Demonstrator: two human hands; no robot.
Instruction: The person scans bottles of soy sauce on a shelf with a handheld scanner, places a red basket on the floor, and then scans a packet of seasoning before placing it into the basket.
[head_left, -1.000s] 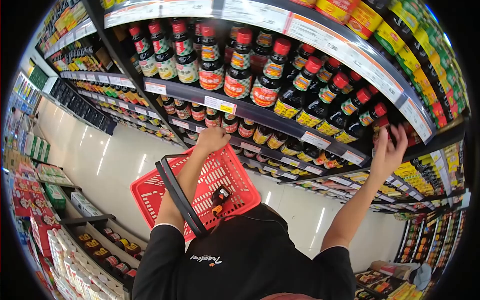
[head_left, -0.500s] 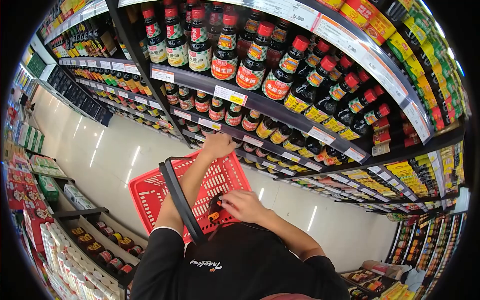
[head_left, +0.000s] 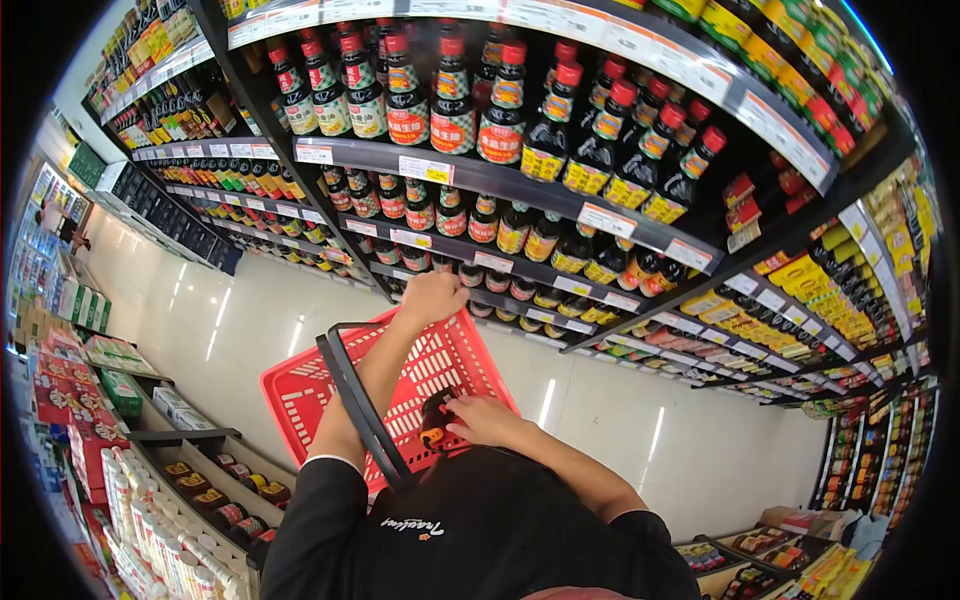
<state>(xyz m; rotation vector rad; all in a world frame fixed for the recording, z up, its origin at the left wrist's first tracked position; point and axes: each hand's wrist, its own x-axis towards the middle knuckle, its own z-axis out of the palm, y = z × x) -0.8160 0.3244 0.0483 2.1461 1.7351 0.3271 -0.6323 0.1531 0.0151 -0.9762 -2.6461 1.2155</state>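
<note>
A red plastic basket (head_left: pixel 283 382) hangs in front of me, its black handle (head_left: pixel 360 412) passing over my left forearm. My left hand (head_left: pixel 432 298) is closed in a fist at the basket's far rim, with the fingers curled under. Inside the basket near my body is a dark bottle-like item (head_left: pixel 437 407) with an orange part. My right hand (head_left: pixel 487 420) reaches into the basket with its bent fingers on this dark item. The fingertips are partly hidden against it.
Ahead stand shelves (head_left: pixel 470 170) of dark sauce bottles (head_left: pixel 450 110) with red caps and price tags along the edges. Lower left is a display bin (head_left: pixel 215 480) with jars, beside white bottles (head_left: pixel 150 510). Pale tiled floor (head_left: pixel 255 300) runs between the shelves.
The view has shifted to the right along the shelves, so the bottles appear further left. Both hands and the basket keep nearly the same places; the right fingers have moved slightly on the dark item.
</note>
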